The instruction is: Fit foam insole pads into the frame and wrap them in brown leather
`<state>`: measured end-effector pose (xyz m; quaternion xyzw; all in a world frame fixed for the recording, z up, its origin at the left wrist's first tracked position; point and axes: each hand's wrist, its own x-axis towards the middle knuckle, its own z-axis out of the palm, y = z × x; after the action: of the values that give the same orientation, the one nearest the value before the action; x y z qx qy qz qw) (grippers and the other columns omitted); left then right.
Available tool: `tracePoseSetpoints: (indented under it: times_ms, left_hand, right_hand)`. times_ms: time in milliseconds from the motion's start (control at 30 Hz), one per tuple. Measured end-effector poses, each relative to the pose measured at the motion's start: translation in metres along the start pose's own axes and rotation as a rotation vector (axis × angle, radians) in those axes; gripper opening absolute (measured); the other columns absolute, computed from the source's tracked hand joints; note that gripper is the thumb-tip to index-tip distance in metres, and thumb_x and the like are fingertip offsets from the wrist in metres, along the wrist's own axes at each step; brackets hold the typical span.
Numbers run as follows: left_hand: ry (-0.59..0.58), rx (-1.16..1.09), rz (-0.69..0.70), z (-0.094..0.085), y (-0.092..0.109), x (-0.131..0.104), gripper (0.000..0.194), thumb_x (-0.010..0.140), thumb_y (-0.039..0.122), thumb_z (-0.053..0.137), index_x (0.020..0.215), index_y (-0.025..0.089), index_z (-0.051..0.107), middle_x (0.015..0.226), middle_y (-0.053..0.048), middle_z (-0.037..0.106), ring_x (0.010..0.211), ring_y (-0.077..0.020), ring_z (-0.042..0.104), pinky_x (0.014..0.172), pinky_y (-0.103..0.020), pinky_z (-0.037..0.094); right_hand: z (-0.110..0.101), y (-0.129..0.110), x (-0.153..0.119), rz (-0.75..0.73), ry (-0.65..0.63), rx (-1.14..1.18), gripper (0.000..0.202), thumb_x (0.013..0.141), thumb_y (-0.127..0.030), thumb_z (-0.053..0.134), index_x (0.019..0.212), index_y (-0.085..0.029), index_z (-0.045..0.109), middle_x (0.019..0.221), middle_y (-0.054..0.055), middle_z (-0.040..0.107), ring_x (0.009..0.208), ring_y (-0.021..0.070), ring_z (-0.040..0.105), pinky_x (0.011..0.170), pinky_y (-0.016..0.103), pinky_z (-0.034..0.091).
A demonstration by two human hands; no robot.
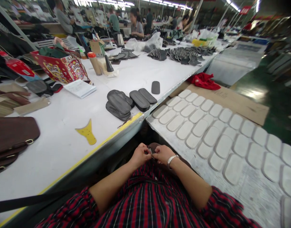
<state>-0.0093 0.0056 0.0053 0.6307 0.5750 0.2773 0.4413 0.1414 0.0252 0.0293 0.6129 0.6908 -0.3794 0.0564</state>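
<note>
Close in front of my body, my left hand [142, 154] and my right hand [164, 154] are held near each other with fingers pinched. Something small shows between the fingertips, too small to name. A dark brown piece [154, 145] lies just behind the fingers, partly hidden by them. A bracelet [171, 161] circles my right wrist. Nearest beyond the hands, on the white table [64, 164], are dark grey rounded pads [119, 102] in a loose pile, with more pads [140, 99] beside it and a single pad [155, 87] farther back.
Rows of pale oval pieces [233, 169] cover the lower board at right. A cardboard sheet [245, 103] and red cloth [204, 81] lie behind them. On the table are a yellow template [87, 132], a brown bag [13, 139], a notepad [80, 88] and a red box [60, 68].
</note>
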Motion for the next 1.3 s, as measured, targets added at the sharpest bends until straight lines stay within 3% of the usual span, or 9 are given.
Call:
tracePoseSetpoints:
  times_ms: [133,367,633,1000,1300]
  left_hand:
    - [0.002,-0.012,0.008,0.0,-0.002,0.0,0.01,0.062,0.008,0.058,0.057,0.015,0.061,0.073,0.002,0.044,0.068,-0.009,0.046,0.063,-0.021,0.039]
    - [0.002,-0.011,0.022,0.001,-0.004,0.002,0.009,0.061,0.008,0.058,0.056,0.015,0.06,0.073,0.002,0.044,0.068,-0.009,0.046,0.062,-0.021,0.039]
    - [-0.012,-0.011,0.049,0.0,-0.005,0.002,0.01,0.061,0.008,0.057,0.057,0.016,0.061,0.073,0.002,0.044,0.069,-0.0094,0.047,0.064,-0.022,0.039]
    - [-0.011,-0.007,0.084,0.001,-0.006,0.002,0.009,0.061,0.008,0.057,0.055,0.015,0.058,0.073,0.002,0.043,0.068,-0.009,0.046,0.063,-0.021,0.039]
    - [-0.09,-0.018,0.092,-0.006,-0.013,0.008,0.008,0.063,0.011,0.058,0.06,0.016,0.063,0.075,0.001,0.047,0.07,-0.0097,0.049,0.062,-0.02,0.04]
  right_hand:
    - [0.0,-0.002,0.001,0.019,-0.007,-0.007,0.013,0.072,-0.029,0.053,0.071,-0.017,0.057,0.054,-0.002,0.061,0.049,0.0096,0.059,0.045,0.017,0.036]
    - [-0.002,-0.01,0.001,0.059,0.06,-0.07,0.011,0.067,-0.027,0.058,0.064,-0.017,0.057,0.064,0.003,0.064,0.063,0.0157,0.062,0.05,0.021,0.037]
    - [-0.002,-0.005,0.003,0.061,-0.031,-0.009,0.01,0.072,-0.027,0.054,0.073,-0.017,0.057,0.054,-0.002,0.061,0.046,0.009,0.059,0.042,0.016,0.036]
    - [-0.006,-0.016,0.002,0.042,0.072,-0.149,0.01,0.063,-0.029,0.058,0.061,-0.018,0.057,0.068,0.004,0.065,0.068,0.0183,0.06,0.051,0.024,0.034]
    - [-0.011,-0.017,0.002,0.064,0.018,-0.194,0.014,0.067,-0.032,0.058,0.068,-0.018,0.06,0.066,0.002,0.063,0.065,0.0147,0.06,0.052,0.021,0.035]
